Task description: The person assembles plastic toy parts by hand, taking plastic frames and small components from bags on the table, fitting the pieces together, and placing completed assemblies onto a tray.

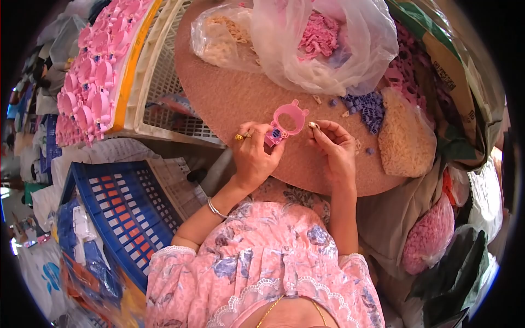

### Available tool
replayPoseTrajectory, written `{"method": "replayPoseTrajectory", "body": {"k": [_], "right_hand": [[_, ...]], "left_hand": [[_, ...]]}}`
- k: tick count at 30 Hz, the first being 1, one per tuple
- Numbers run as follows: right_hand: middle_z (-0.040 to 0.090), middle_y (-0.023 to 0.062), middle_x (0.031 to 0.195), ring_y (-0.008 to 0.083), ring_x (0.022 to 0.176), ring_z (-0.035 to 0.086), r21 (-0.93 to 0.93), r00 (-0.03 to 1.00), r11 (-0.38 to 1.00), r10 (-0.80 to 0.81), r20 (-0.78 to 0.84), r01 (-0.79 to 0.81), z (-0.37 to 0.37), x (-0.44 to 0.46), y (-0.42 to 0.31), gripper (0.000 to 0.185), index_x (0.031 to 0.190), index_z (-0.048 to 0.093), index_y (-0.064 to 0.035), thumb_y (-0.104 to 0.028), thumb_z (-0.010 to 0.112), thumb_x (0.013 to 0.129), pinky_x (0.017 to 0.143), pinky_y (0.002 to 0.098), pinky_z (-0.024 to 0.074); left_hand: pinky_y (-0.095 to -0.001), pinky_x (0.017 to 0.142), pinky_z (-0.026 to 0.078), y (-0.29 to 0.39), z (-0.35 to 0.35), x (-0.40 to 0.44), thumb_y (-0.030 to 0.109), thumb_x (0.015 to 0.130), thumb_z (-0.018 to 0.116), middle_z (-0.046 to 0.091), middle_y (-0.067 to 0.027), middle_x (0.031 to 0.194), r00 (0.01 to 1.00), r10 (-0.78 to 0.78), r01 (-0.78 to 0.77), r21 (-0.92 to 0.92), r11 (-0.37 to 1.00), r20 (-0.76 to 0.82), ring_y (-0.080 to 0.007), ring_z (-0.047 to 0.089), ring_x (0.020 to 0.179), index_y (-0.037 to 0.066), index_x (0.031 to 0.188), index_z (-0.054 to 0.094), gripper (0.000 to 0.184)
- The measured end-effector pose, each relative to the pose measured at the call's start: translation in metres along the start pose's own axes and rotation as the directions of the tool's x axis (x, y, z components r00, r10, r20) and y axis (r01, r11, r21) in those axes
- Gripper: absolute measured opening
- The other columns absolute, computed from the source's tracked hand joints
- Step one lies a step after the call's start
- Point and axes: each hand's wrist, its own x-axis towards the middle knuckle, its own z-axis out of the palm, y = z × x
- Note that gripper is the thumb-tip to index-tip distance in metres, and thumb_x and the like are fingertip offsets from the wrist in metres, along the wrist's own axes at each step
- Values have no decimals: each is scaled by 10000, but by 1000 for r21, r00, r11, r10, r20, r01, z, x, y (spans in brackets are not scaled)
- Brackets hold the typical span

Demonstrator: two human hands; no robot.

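My left hand (254,150) is closed around the lower end of a pink plastic animal-shaped frame (291,117), with a round opening and small ears. A small dark blue piece (276,133) sits on its lower part, by my thumb. To the right, thumb and forefinger of my right hand (334,143) are pinched together at the tips. Whatever they hold is too small to name. A gap separates the right fingertips from the pink frame. Near that hand lie a pile of small blue pieces (365,109) and a bag of beige pieces (407,136).
The round table (229,93) carries a clear bag (350,65) with pink parts (320,34) and another with beige parts (229,27). Finished-looking pink frames (90,76) stand in rows beside a white crate (158,82) at left. A blue basket (123,213) is below.
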Motion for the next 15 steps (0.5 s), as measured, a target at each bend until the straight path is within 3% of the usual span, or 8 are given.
{"method": "replayPoseTrajectory", "body": {"k": [6,9,12,15], "right_hand": [[747,96,941,136,832,709,-117,989,982,-148,-8,146,3,-5,6,86,992,715,31,27,710,907,751,246,570],[751,76,943,135,855,689,-337,954,899,-301,-10,280,6,-8,9,90,948,735,-9,47,725,879,749,249,552],[753,41,938,166,885,673,-623,824,597,-548,143,505,16,-15,1,166,937,749,-69,57,729,831,791,299,519],[743,9,939,199,919,663,-748,620,120,-652,436,653,19,-16,-5,230,930,753,-113,38,731,759,840,333,459]], "left_hand": [[-420,831,485,8,-10,5,66,691,861,665,-125,956,999,41,-41,-69,997,4,-323,628,976,64,1073,583,472],[-416,842,488,16,-12,6,54,686,861,666,-121,983,999,25,-22,-98,995,23,-318,628,968,62,1102,574,506],[-416,837,503,21,-13,3,51,690,854,670,-130,998,999,15,-9,-127,992,47,-330,638,945,55,1134,560,533],[-414,824,517,20,-8,-2,59,723,845,678,-146,1026,998,10,6,-258,966,60,-340,651,946,47,1160,552,527]]}}
